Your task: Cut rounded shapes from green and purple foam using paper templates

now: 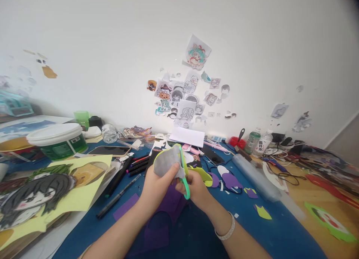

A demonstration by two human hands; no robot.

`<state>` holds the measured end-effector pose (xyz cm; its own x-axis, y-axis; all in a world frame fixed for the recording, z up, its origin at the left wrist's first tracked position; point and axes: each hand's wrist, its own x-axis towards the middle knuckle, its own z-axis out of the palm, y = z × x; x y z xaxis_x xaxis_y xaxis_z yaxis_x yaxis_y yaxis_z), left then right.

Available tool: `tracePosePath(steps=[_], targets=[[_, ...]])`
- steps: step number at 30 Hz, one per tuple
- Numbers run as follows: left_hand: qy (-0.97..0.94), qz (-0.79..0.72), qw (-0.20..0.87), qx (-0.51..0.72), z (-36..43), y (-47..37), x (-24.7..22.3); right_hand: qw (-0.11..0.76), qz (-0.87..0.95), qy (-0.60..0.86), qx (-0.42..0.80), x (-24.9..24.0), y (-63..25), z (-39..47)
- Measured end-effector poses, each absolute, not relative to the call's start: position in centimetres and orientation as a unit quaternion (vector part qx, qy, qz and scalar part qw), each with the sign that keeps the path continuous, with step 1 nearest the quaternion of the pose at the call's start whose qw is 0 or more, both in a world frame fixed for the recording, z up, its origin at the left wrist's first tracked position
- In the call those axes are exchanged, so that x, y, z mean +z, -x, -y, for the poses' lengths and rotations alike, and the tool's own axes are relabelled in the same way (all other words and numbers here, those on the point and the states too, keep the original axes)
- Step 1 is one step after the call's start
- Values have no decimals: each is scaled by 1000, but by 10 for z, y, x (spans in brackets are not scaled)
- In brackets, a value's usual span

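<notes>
Grey paper [166, 164], one piece, was pinched in the left hand [159, 181] above the blue surface [280, 234]; one pair of green scissors [188, 193], gripped by the right hand [198, 188], lay along its right edge, long axis pointing forward. Farther off stood one lidded tub [60, 143] and two bottles [254, 137].

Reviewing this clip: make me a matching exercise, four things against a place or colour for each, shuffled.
1. grey piece
2. green loop-handled tool
3. bracelet
4. lidded bucket

A. around the right wrist
B. white on top, green below
C. in the right hand
D. in the left hand

Pairs: 1-D, 2-C, 3-A, 4-B
</notes>
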<state>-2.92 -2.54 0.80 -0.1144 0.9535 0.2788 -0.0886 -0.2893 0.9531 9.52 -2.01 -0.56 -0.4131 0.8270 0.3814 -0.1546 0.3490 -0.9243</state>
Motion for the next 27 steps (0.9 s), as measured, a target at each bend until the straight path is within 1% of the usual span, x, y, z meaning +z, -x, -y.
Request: tracePosePath(steps=[8,14,20,27], targets=[[-519,-409,450,600,24,30,8,473,675,279,493,-5,-99,19],[-528,-402,473,579,26,31,13,488,663,268,500,-4,-98,20],[-538,-401,480,565,27,32,18,479,671,262,502,-2,-100,19],[-562,-416,476,533,26,35,21,446,678,248,528,0,-108,17]])
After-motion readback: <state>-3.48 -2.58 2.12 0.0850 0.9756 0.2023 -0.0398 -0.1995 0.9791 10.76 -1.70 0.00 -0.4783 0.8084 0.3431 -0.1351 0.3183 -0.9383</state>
